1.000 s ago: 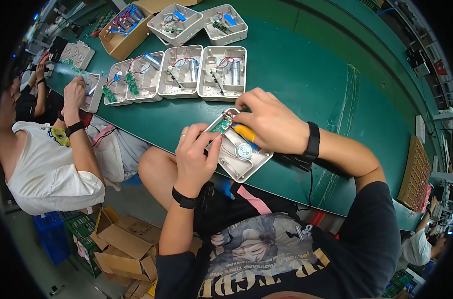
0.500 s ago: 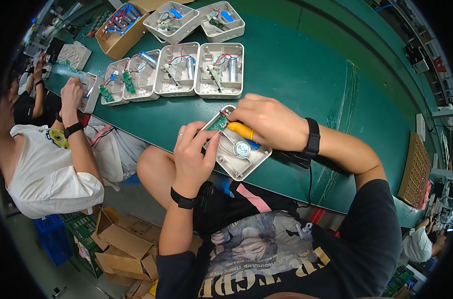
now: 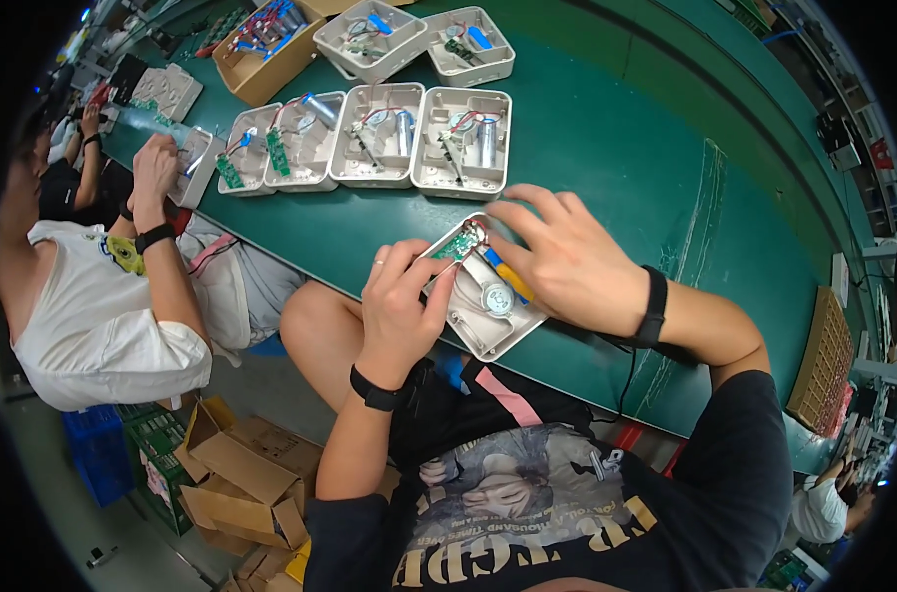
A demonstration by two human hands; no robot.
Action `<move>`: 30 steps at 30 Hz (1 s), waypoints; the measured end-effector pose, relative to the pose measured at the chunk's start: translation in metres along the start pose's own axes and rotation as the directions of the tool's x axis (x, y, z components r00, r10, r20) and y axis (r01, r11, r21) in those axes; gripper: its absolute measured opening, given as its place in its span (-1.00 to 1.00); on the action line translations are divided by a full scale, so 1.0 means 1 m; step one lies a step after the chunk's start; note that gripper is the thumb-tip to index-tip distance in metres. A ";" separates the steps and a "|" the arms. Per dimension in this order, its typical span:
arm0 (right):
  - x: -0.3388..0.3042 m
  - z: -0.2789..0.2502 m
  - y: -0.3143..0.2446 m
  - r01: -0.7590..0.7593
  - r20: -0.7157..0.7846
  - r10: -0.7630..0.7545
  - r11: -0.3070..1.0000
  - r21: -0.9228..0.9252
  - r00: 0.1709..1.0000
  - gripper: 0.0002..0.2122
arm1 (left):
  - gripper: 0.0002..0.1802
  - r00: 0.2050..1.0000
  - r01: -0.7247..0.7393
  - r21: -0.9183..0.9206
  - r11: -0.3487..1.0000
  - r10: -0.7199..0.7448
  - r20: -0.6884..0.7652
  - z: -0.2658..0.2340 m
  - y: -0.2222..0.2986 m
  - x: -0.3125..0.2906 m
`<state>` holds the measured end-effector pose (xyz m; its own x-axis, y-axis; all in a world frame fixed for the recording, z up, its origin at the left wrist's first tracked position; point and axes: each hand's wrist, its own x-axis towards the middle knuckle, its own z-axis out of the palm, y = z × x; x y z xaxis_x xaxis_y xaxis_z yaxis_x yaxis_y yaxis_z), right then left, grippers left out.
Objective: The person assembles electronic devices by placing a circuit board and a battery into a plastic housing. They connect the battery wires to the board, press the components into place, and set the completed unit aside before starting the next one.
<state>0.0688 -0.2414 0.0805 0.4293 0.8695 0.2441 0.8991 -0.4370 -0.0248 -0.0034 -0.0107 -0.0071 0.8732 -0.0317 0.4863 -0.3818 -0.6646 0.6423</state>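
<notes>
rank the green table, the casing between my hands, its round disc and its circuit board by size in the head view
1. green table
2. casing
3. round disc and circuit board, unranked: they look close, and the left hand seems to cover part of the board

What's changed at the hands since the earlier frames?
The right hand has shifted slightly right and toward the wearer relative to the white housing, and its fingers have uncurled and spread; whether it let go of any wire is hidden. The left hand stays on the housing's left side, by the green circuit board. The row of four housings is unmoved on the bench.
</notes>
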 end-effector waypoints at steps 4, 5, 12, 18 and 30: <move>0.000 -0.010 -0.010 -0.020 0.219 0.014 0.999 0.026 0.976 -0.68 | -0.91 1.000 0.018 0.005 1.000 -0.018 -0.012 0.000 0.000 0.000; 0.001 -0.011 -0.011 -0.037 0.332 0.027 0.999 0.025 0.943 -0.67 | -0.91 1.000 0.020 0.007 1.000 -0.020 -0.022 -0.001 0.000 0.000; -0.020 -0.022 -0.003 -0.123 0.160 0.097 0.979 0.160 0.982 -0.66 | -0.91 0.998 -0.024 -0.048 0.999 0.022 -0.053 0.001 0.000 0.001; -0.036 -0.017 0.002 -0.627 0.490 0.405 0.612 0.482 0.772 -0.68 | -0.90 0.998 0.031 -0.050 0.998 -0.034 -0.048 0.008 0.006 -0.002; -0.127 -0.037 0.048 -0.827 0.640 0.574 0.128 0.547 0.512 -0.65 | -0.62 0.997 -0.075 -0.029 0.997 0.075 -0.003 -0.009 0.002 0.040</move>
<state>0.0542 -0.3818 0.0844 0.7900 0.3412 -0.5094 -0.1939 -0.6491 -0.7356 0.0284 -0.0062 0.0190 0.8412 -0.0789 0.5349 -0.4546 -0.6388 0.6208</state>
